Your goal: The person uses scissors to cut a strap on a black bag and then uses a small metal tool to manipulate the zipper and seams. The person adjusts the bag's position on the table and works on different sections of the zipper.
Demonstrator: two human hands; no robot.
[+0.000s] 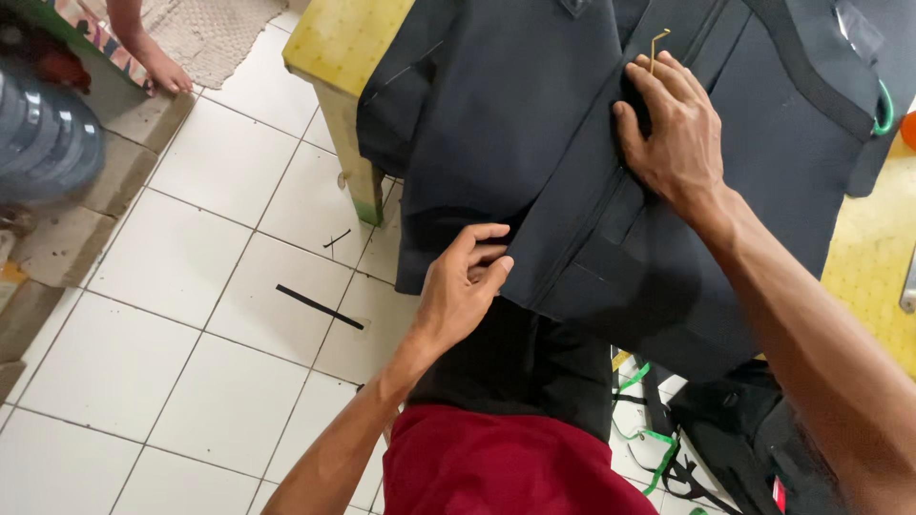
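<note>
A dark navy garment [534,124] lies spread over a yellow table [336,43], its lower part hanging off the near edge. My left hand [463,286] pinches the garment's hanging edge near the bottom. My right hand [673,129] presses flat on the garment along a long seam or zipper line, fingers bent near a small brass hook [656,43].
White tiled floor [191,315] lies to the left with a thin black strip [320,307] on it. Another person's bare foot [157,67] stands by a mat at top left. A blue water jug [43,143] sits at left. Black bags with green straps [668,448] lie under the table.
</note>
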